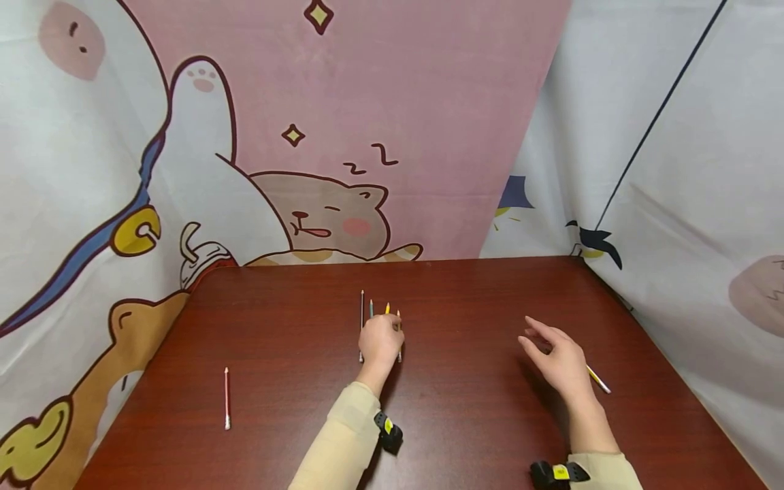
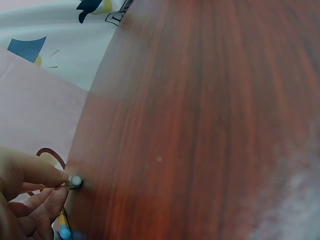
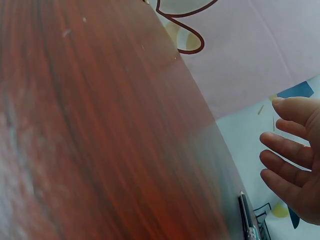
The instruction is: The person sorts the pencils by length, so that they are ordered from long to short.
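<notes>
My left hand (image 1: 378, 342) reaches to the middle of the table and pinches a pencil (image 1: 399, 354) between thumb and fingers; its pale end (image 2: 75, 181) shows in the left wrist view. Beside it lie a dark pencil (image 1: 362, 313), a teal pencil (image 1: 371, 307) and a yellow pencil (image 1: 388, 308), roughly parallel and partly covered by the hand. My right hand (image 1: 560, 364) hovers over the right side with spread, relaxed fingers, holding nothing. A white-and-yellow pencil (image 1: 599, 380) lies beyond it, partly hidden.
A red pencil (image 1: 226, 398) lies alone on the left side of the brown table (image 1: 294, 435). In the right wrist view a dark pencil (image 3: 244, 212) lies near the table's edge. Printed cloth (image 1: 429, 102) hangs along the back and sides.
</notes>
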A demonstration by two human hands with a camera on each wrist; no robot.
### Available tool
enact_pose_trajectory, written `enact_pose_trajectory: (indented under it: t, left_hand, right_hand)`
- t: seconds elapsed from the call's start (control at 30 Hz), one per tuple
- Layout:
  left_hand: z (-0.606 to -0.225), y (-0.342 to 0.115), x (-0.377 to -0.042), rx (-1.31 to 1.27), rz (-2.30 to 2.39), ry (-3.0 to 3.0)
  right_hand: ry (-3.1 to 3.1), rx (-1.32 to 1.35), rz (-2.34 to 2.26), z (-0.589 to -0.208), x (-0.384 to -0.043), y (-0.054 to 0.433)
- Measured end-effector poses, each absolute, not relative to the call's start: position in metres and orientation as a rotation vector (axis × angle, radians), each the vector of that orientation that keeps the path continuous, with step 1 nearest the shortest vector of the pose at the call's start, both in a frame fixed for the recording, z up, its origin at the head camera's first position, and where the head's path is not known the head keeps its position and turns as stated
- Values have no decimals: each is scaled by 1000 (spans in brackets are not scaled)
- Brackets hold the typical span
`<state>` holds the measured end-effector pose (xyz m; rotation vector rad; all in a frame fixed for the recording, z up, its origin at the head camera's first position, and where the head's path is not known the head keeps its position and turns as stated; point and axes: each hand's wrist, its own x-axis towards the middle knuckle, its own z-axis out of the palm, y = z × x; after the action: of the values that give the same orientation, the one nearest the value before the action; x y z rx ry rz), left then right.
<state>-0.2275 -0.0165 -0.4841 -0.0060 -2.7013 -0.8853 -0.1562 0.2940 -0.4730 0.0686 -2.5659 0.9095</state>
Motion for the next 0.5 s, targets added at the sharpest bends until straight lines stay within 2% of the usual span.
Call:
enact_pose_trajectory:
  t: [0.5]
  left_hand:
    - [-474,-44,-220,-60,-1118,-2593]
  right_hand:
    - [-2594,42,856,-470,-147,308]
